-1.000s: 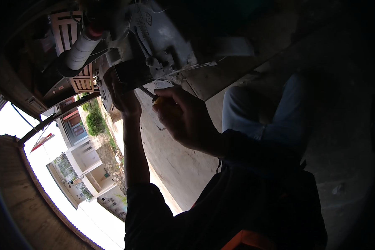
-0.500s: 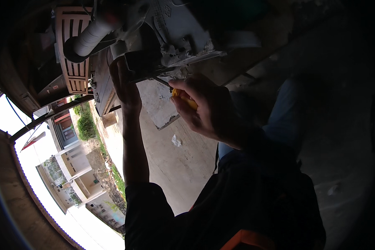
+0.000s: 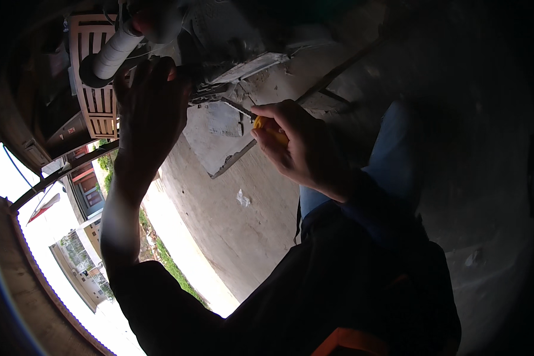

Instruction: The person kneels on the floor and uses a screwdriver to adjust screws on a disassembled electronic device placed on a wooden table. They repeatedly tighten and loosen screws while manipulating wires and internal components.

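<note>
My right hand (image 3: 305, 145) is closed round the yellow handle of a screwdriver (image 3: 271, 129). Its thin dark shaft points up and left toward the underside of a grey machine (image 3: 252, 66); deep shadow hides whether the tip touches. Against the machine's left part, my left hand (image 3: 151, 107) is raised with its back toward me and its fingers bent. Whatever those fingers grip is hidden in the dark. Beside them slants a white ribbed cylinder (image 3: 116, 54) with a dark disc at its lower end.
Behind the cylinder stands a brown slatted wooden chair back (image 3: 95, 107). Below the machine, a flat pale slab (image 3: 210, 148) lies on the concrete floor (image 3: 219, 231), with a crumpled white scrap (image 3: 243, 198) nearby. My knee in blue jeans (image 3: 391, 142) is at the right.
My left hand has moved left and turned its back toward me. The right hand with the screwdriver has shifted slightly right and down from the machine. The view has also shifted.
</note>
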`<state>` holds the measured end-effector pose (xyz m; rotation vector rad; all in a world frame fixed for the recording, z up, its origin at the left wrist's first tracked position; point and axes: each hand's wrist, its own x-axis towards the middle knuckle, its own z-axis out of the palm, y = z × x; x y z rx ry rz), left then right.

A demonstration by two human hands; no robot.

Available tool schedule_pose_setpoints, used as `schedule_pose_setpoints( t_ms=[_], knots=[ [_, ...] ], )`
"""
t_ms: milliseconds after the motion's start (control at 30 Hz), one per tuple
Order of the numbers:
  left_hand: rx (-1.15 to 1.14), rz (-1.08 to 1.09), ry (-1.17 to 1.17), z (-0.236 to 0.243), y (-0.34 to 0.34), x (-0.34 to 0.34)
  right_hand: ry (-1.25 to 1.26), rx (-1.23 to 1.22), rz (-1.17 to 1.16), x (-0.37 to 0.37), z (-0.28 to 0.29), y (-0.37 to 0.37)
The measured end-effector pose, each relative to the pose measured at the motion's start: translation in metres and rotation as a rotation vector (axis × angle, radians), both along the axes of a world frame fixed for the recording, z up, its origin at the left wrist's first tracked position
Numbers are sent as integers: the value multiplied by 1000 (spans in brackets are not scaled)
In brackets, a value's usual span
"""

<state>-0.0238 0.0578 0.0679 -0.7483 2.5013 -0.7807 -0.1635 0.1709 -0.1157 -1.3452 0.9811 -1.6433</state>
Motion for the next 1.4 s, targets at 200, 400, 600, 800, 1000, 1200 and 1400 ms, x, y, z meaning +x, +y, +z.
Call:
schedule_pose_setpoints(
  t_ms=[200,400,600,800,1000,1200,1400],
  knots=[
    [38,-1,-66,-3,-1,8,-43,8,-39,-3,1,0],
    [134,123,15,-7,-5,4,-54,24,-72,2,-3,0],
    [242,356,469,1,-4,26,-80,37,-84,2,-5,0],
    [436,992,1543,-51,35,114,116,-97,-102,-14,-4,-13],
    [605,756,2011,-111,44,94,207,-287,-292,-17,1,-42],
    [342,648,1857,-112,44,44,136,-228,-230,-49,3,-67],
    [-329,469,1756,-134,62,6,223,-261,-351,-73,-1,-92]
  ],
)
